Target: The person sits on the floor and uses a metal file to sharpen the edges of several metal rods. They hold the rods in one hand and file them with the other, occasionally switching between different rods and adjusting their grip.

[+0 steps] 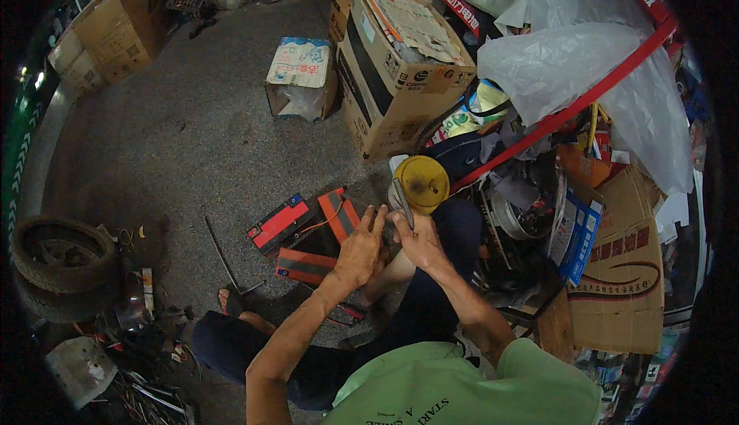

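Note:
My right hand (420,246) is closed round a slim grey metal tool (400,198) that points up and away; its exact kind does not show. Beside it, my left hand (360,252) is open, palm down, with fingers stretched forward; what lies under it is hidden. Just beyond the right hand is a round yellow tub or lid (431,182). Left of my hands, three red-and-black box-shaped batteries lie on the floor: a far-left battery (279,226), an upright-lying battery (337,211) and a near battery (304,266). A thin orange wire (319,225) runs between two of them.
A long thin metal rod (219,252) lies on the floor at left, near stacked tyres (61,259). Cardboard boxes (408,78) stand ahead. A red bar (570,113), plastic sheeting (562,63) and piled parts crowd the right. Scrap metal (85,367) sits lower left.

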Motion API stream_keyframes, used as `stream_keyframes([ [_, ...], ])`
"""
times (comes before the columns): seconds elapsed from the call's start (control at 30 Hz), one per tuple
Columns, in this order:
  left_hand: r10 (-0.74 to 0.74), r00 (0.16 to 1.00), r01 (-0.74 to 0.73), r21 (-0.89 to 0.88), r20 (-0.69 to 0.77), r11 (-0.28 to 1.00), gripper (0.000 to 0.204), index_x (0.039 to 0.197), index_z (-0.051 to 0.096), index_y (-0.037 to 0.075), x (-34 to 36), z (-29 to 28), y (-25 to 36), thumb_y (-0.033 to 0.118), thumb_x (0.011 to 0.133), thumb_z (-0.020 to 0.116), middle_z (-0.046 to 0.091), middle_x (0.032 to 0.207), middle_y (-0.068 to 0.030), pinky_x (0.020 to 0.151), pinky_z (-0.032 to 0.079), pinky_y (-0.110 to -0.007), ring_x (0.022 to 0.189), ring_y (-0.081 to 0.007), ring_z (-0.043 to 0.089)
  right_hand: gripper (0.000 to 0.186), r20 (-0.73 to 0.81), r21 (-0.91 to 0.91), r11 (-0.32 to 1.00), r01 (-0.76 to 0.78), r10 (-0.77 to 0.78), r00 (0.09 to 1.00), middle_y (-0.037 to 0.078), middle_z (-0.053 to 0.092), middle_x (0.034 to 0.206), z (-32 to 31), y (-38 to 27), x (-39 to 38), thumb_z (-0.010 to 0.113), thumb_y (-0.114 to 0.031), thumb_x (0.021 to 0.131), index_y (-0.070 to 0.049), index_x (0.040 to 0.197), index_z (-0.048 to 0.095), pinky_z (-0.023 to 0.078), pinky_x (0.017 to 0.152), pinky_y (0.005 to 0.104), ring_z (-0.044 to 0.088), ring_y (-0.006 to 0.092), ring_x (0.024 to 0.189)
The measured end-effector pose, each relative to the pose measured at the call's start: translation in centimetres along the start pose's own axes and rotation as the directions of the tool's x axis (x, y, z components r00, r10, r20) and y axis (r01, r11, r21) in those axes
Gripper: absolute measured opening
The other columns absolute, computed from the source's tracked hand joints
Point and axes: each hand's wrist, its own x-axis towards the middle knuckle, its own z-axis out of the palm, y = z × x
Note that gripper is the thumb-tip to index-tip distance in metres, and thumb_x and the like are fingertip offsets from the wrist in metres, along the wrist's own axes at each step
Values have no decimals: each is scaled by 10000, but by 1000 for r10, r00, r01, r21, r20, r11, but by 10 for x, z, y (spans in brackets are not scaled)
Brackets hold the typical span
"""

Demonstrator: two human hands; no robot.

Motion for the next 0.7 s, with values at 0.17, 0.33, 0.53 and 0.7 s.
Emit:
stream_keyframes([
  [0.17,-17,1000,17,10,9,1000,803,1481,252,39,-1,0,3,162,813,681,357,1448,-274,854,550,-467,1122,-455,570,288,-35,89,991,-99,103,994,73,573,615,3,-6,-3,497,-223,974,0,1000,679,446,549,317,584,166,573],
  [0.33,-13,1000,13,5,-9,1000,832,1477,255,32,0,4,1,148,788,706,347,1460,-264,849,552,-472,1119,-451,572,308,-3,-51,997,-50,50,999,166,635,690,-2,4,2,510,-249,966,22,1003,652,503,567,380,654,260,601],
  [0.53,-13,1000,14,-49,22,999,971,1501,207,41,0,-1,1,28,678,723,302,1492,-260,923,520,-449,1186,-441,535,304,-21,-246,967,61,-68,997,243,662,796,10,12,8,537,-245,954,43,994,625,524,589,433,689,350,670],
  [0.7,42,995,-41,-8,92,999,963,1493,213,27,-3,-7,5,30,682,733,298,1494,-244,1005,472,-427,1333,-413,398,272,-36,-103,995,11,-14,999,241,656,763,4,3,-4,547,-220,955,41,971,622,513,565,432,683,355,658],
])
